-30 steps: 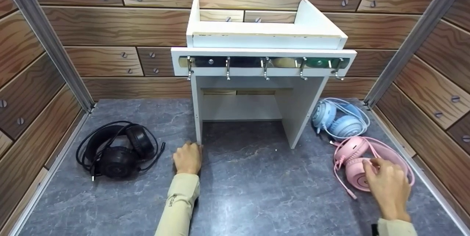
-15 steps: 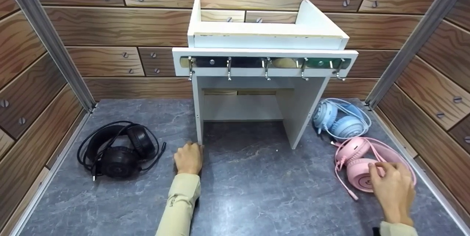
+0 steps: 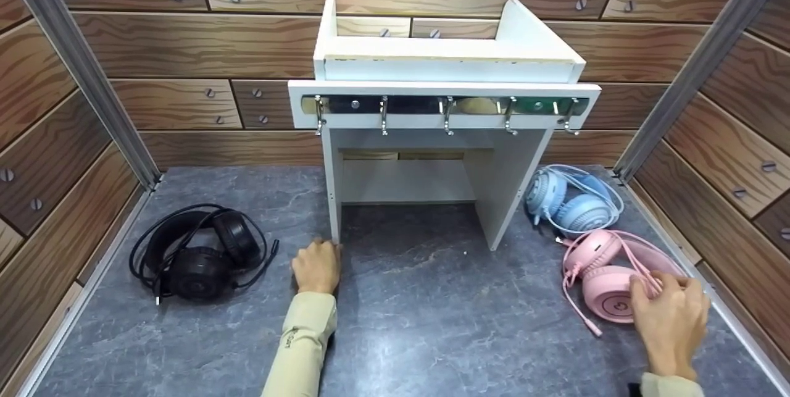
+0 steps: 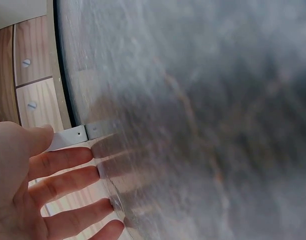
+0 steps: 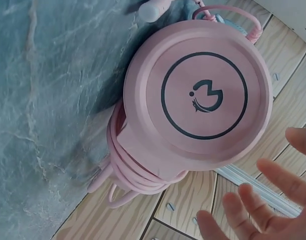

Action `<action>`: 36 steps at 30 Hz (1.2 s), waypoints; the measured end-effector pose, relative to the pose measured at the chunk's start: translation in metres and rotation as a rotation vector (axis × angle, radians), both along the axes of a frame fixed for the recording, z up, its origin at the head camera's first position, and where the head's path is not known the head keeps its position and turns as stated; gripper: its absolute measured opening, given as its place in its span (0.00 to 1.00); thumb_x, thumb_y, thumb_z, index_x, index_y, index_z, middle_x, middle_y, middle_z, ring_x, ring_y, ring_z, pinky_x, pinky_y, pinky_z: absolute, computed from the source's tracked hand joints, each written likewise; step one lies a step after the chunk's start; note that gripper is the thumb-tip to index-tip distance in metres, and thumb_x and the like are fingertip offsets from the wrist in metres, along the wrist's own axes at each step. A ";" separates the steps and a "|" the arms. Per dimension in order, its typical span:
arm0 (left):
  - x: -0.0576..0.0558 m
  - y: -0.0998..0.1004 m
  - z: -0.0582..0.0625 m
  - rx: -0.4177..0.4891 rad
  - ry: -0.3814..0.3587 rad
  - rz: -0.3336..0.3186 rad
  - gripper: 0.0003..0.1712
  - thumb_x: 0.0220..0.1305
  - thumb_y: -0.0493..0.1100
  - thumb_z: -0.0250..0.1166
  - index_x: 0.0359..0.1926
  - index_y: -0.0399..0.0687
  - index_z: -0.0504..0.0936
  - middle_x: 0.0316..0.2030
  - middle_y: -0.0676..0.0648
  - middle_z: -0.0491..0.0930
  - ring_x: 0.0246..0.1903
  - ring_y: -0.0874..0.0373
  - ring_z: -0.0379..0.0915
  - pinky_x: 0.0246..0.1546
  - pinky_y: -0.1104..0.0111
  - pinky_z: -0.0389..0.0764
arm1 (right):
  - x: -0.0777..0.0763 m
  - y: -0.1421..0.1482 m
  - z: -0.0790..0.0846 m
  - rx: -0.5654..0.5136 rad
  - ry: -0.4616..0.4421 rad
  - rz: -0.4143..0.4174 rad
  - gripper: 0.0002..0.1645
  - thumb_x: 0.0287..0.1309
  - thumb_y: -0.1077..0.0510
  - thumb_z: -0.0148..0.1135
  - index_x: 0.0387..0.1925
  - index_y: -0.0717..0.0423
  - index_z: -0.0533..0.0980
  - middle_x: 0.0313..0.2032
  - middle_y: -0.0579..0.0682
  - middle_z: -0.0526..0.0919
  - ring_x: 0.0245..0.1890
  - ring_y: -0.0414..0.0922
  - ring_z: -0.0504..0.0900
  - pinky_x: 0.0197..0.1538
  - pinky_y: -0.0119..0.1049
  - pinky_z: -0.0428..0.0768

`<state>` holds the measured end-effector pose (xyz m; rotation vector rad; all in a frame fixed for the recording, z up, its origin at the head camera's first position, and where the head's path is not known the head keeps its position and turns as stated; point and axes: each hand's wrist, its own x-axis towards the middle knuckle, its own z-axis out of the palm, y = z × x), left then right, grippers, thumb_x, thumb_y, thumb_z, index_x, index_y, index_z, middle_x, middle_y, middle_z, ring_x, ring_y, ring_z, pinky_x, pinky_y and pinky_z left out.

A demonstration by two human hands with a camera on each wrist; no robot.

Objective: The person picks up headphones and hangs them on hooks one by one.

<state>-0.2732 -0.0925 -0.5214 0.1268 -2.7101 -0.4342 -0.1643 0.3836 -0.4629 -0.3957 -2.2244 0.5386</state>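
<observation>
My left hand (image 3: 316, 266) rests on the table beside the front left leg of a white stand (image 3: 407, 70). In the left wrist view, the fingers (image 4: 68, 182) reach fairly straight to the tabletop, and the thumb lies against the leg's foot (image 4: 70, 137). Over the pink headphones (image 3: 608, 294) at the right hovers my right hand (image 3: 671, 323). Seen from the right wrist, its fingers (image 5: 253, 205) are spread and loosely bent, apart from the pink ear cup (image 5: 205, 95) and holding nothing. The bundled pink cable (image 5: 138, 177) hangs below that cup.
Across the stand's front runs a rail of metal hooks (image 3: 447, 116). Blue headphones (image 3: 577, 199) lie behind the pink ones, close to the stand's right leg. Black headphones (image 3: 200, 255) lie at the left. Wood-patterned walls (image 3: 203, 45) enclose the grey tabletop (image 3: 419, 329) on three sides.
My right hand has shifted slightly right and down over the pink headphones, uncovering more of the front ear cup. The left hand and stand have stayed in place.
</observation>
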 end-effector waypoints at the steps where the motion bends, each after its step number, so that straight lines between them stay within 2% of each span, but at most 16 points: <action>1: 0.000 0.000 0.000 0.000 0.003 0.000 0.17 0.65 0.47 0.68 0.30 0.35 0.87 0.32 0.39 0.84 0.29 0.32 0.82 0.24 0.44 0.80 | 0.000 0.000 0.000 -0.005 0.003 -0.008 0.20 0.55 0.59 0.66 0.41 0.75 0.78 0.43 0.76 0.72 0.45 0.75 0.68 0.47 0.67 0.64; 6: 0.001 -0.001 0.000 0.001 0.009 -0.007 0.16 0.66 0.46 0.69 0.31 0.35 0.87 0.32 0.39 0.83 0.29 0.31 0.82 0.25 0.44 0.80 | 0.001 0.001 -0.001 -0.053 -0.048 -0.047 0.26 0.56 0.55 0.65 0.47 0.75 0.75 0.48 0.78 0.70 0.50 0.76 0.66 0.49 0.67 0.63; 12: 0.001 0.000 0.001 0.008 0.008 -0.013 0.16 0.66 0.46 0.68 0.31 0.35 0.87 0.33 0.39 0.83 0.30 0.31 0.82 0.26 0.44 0.80 | 0.002 0.003 0.001 -0.162 -0.212 -0.081 0.42 0.58 0.49 0.66 0.60 0.78 0.64 0.57 0.83 0.61 0.58 0.80 0.59 0.52 0.73 0.60; 20: 0.001 0.000 0.002 0.006 0.008 -0.007 0.16 0.66 0.46 0.68 0.31 0.35 0.87 0.32 0.39 0.83 0.29 0.31 0.82 0.25 0.44 0.80 | 0.002 0.006 0.003 -0.233 -0.361 -0.109 0.51 0.61 0.42 0.63 0.61 0.83 0.54 0.58 0.88 0.53 0.60 0.85 0.53 0.50 0.81 0.62; 27: 0.001 0.000 0.002 0.003 -0.001 -0.008 0.16 0.66 0.46 0.68 0.31 0.35 0.87 0.32 0.39 0.83 0.29 0.31 0.82 0.25 0.44 0.80 | 0.001 0.009 0.005 -0.325 -0.504 -0.114 0.64 0.63 0.30 0.56 0.66 0.84 0.43 0.62 0.89 0.45 0.62 0.88 0.47 0.53 0.81 0.59; 31: 0.001 0.000 0.002 0.007 0.001 -0.008 0.16 0.66 0.46 0.68 0.31 0.35 0.87 0.32 0.39 0.83 0.29 0.32 0.82 0.26 0.44 0.80 | 0.000 0.010 0.005 -0.361 -0.547 -0.107 0.68 0.64 0.27 0.50 0.69 0.82 0.38 0.64 0.88 0.41 0.62 0.89 0.45 0.55 0.81 0.57; 36: 0.001 0.000 0.000 -0.001 0.016 -0.008 0.17 0.66 0.47 0.68 0.31 0.35 0.87 0.32 0.40 0.83 0.29 0.32 0.82 0.25 0.44 0.80 | -0.001 0.010 0.004 -0.391 -0.538 -0.088 0.67 0.65 0.26 0.47 0.69 0.83 0.36 0.63 0.89 0.40 0.62 0.91 0.43 0.57 0.80 0.54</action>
